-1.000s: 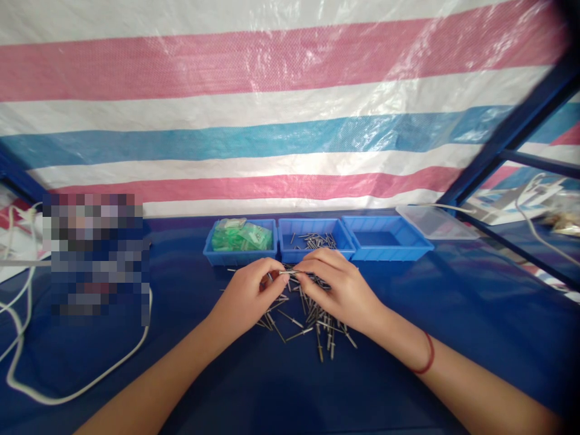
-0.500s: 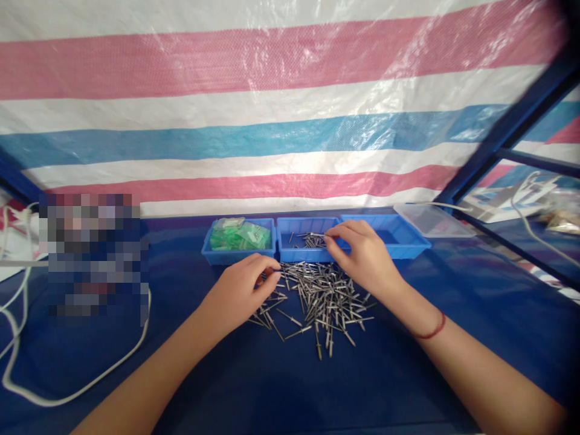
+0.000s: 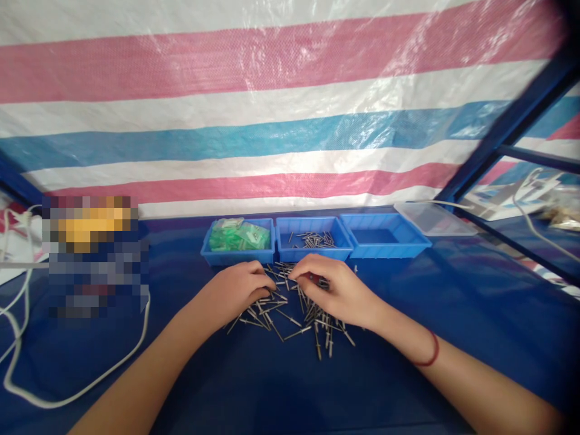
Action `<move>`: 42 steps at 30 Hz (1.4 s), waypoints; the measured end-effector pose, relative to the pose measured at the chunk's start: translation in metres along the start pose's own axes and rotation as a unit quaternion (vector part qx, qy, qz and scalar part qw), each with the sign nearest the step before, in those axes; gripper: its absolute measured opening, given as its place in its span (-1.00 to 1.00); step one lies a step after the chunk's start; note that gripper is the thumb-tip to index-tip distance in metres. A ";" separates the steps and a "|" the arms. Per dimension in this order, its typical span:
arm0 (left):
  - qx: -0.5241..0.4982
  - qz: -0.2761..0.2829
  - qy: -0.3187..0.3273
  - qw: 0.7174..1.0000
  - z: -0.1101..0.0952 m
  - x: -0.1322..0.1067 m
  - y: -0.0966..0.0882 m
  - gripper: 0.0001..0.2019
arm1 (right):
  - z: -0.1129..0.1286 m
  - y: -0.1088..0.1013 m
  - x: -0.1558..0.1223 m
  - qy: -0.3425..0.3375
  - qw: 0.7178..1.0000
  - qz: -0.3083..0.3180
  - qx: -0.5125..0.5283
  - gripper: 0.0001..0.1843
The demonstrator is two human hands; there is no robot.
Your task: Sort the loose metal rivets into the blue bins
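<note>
A loose pile of silvery blind rivets (image 3: 312,314) lies on the blue table in front of three blue bins. At the pile's left side is my left hand (image 3: 240,290), its thumb and fingers curled together and touching the rivets; what lies between the fingertips is hidden. My right hand (image 3: 338,287) is over the pile's right part, palm down, with a gap between thumb and forefinger and no rivet visible in it. More rivets lie in the middle bin (image 3: 312,252) behind it. Green packets (image 3: 240,234) fill the left bin (image 3: 215,257).
The right bin (image 3: 389,246) stands beside a clear plastic lid (image 3: 432,219). A white cable (image 3: 90,396) loops over the table at left, near a pixelated area. Striped sheeting (image 3: 272,139) hangs behind, with a blue frame post (image 3: 502,127) at right.
My right hand has moved from the middle bin down and left to the pile. My left hand has dropped slightly onto the rivets, shifting a little left.
</note>
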State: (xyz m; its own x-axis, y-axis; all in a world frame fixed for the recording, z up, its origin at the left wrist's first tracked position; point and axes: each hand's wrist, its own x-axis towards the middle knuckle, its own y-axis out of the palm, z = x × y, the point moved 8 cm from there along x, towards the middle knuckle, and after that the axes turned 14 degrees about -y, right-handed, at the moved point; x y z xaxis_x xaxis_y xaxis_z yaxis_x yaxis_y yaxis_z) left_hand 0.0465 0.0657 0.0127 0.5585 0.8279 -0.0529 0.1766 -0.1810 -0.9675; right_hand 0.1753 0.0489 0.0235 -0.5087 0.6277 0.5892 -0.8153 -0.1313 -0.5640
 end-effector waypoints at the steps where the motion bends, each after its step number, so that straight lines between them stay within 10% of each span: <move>1: 0.006 -0.002 0.000 1.000 -0.001 0.000 0.001 -0.82 | -0.006 0.002 -0.002 0.031 0.998 -0.012 0.058 -0.81; 5: 0.033 -0.029 0.009 0.999 -0.004 0.001 0.002 -0.83 | -0.017 0.009 -0.008 0.087 0.981 -0.030 0.173 -0.83; 12: -0.018 -0.077 0.010 0.997 -0.014 0.000 -0.007 -0.83 | -0.002 0.004 -0.003 0.011 0.998 -0.004 -0.058 -0.86; 27: -0.269 -0.130 -0.102 0.949 0.004 0.000 -0.012 -0.75 | -0.004 -0.006 -0.002 0.034 0.994 -0.014 -0.105 -0.86; 42: -0.497 -0.160 -0.102 0.847 -0.004 -0.009 -0.010 -0.92 | -0.011 0.005 -0.010 0.122 0.962 -0.128 0.209 -0.85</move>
State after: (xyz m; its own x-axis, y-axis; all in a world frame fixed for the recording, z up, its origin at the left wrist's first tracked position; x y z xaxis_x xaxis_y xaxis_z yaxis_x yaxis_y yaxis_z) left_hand 0.0434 0.0582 0.0241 0.2201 0.9749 0.0329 0.9437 -0.2043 -0.2601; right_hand 0.1790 0.0501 0.0087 -0.2386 0.8351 0.4956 -0.9710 -0.2139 -0.1071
